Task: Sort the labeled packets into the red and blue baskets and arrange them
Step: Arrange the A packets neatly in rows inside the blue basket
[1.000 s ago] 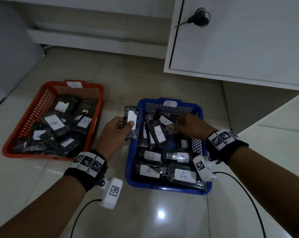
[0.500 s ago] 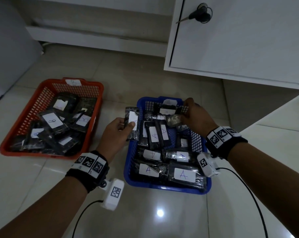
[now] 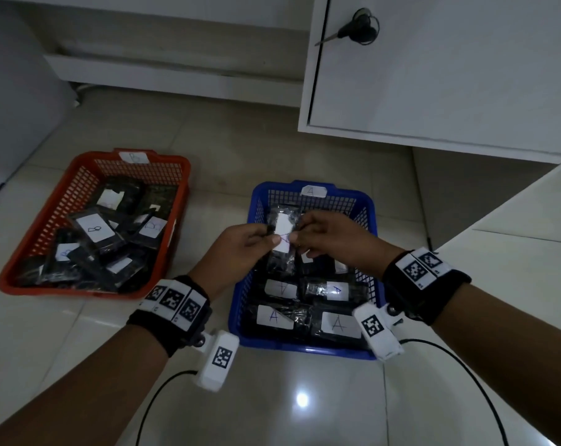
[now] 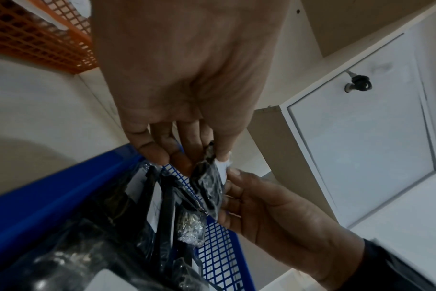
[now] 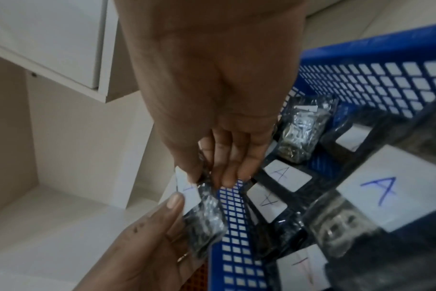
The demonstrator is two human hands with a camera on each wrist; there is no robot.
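A dark packet with a white label hangs over the blue basket, held between both hands. My left hand pinches its left edge, thumb on the label. My right hand pinches its right edge. The same packet shows in both wrist views, gripped by the left hand from above and by the right hand. Several packets marked A lie in the blue basket. The red basket at left holds several packets marked B.
A white cabinet door with a key in its lock stands behind the blue basket. A white ledge runs along the right. Both baskets sit on a glossy tiled floor. Cables trail from the wrist cameras.
My left hand carried its packet rightward over the blue basket. My right hand left the far end of the basket and took hold of the packet's other edge.
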